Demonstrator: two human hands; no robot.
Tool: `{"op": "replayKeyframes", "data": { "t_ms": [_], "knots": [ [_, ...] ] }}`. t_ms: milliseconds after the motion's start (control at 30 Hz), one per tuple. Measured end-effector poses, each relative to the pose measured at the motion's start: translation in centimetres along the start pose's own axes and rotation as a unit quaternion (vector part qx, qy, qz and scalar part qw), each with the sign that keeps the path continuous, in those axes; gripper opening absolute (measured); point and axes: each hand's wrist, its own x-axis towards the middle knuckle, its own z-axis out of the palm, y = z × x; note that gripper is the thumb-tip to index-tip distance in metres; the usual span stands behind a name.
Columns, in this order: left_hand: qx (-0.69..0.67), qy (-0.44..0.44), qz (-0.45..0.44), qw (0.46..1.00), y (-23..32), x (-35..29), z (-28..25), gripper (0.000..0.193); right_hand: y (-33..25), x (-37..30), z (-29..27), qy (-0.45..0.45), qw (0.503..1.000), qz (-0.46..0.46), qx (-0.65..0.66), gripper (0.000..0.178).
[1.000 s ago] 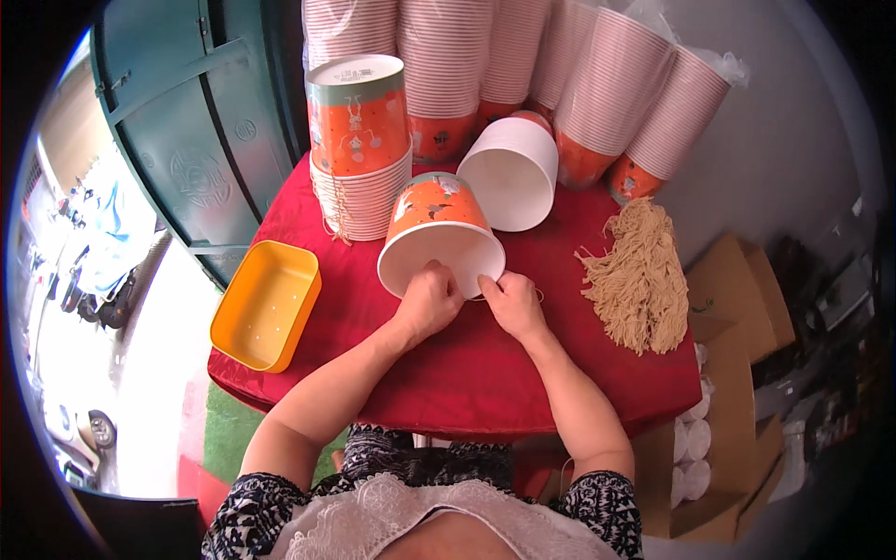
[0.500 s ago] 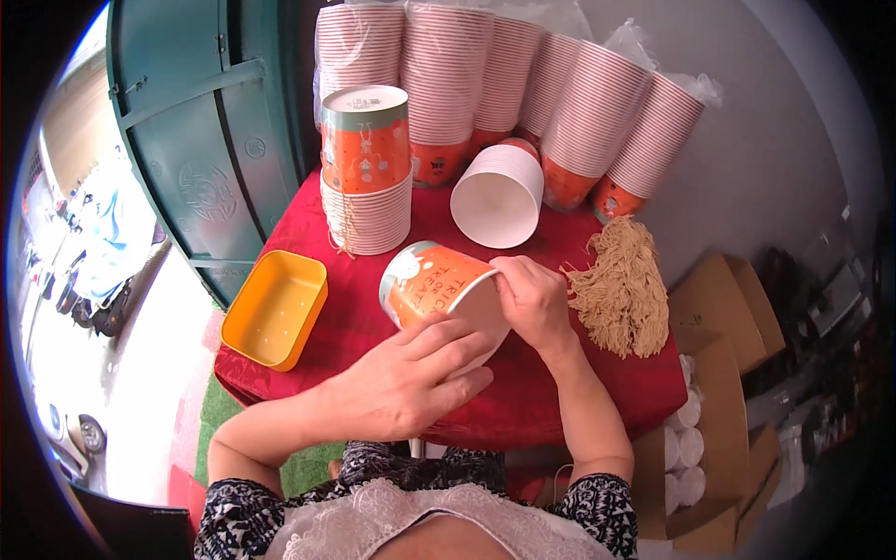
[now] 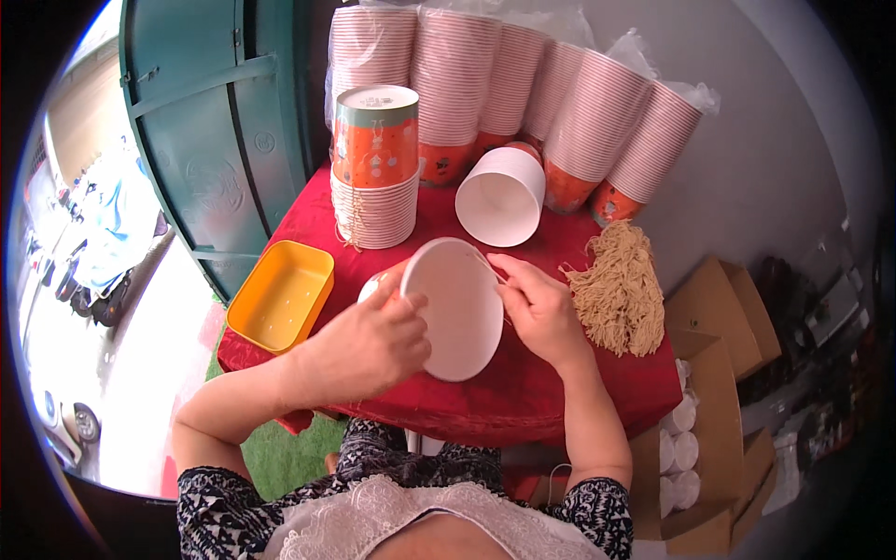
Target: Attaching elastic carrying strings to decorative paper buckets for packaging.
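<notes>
A paper bucket (image 3: 455, 313), white inside and orange and green outside, is tipped with its open mouth toward me above the red-covered table. My left hand (image 3: 373, 338) is closed around its left side, fingers by the rim. At the right of the rim, my right hand (image 3: 534, 303) is pinched on a thin pale strand that looks like cord; its far end is hard to make out. A bundle of beige cords (image 3: 618, 294) lies just right of that hand. Behind the held bucket, another paper bucket (image 3: 501, 198) rests on its side, mouth facing me.
An upside-down bucket stack (image 3: 376, 168) with cord at its side stands back left. A yellow plastic basket (image 3: 280, 297) is at the table's left edge. Tall plastic-wrapped bucket stacks (image 3: 457, 79) line the back. An open cardboard box (image 3: 714, 439) with white rolls stands right of the table (image 3: 560, 411).
The bucket has turned so its mouth faces me instead of pointing down to the right. My left hand has moved left and up around its side; my right hand stays by the rim.
</notes>
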Motion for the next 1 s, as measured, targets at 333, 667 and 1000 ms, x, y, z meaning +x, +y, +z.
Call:
{"op": "replayKeyframes", "data": {
  "t_ms": [333, 667, 1000],
  "knots": [
    [-0.087, 0.123, -0.229, 0.962, -1.8, -2.1, 4.7, 0.020, 3.3, -7.6, -4.3, 0.040, 0.924, 0.271, 0.267, 0.022],
    [-0.096, 0.111, -0.301, 0.942, 0.5, -1.0, 5.4, 0.025, 2.7, -9.6, -1.1, 0.107, 0.743, 0.208, 0.627, 0.022],
    [-0.103, 0.242, -0.227, 0.938, 6.0, 0.8, 6.3, 0.045, 0.5, -8.1, 2.9, 0.085, 0.574, 0.174, 0.795, 0.025]
  ]
}}
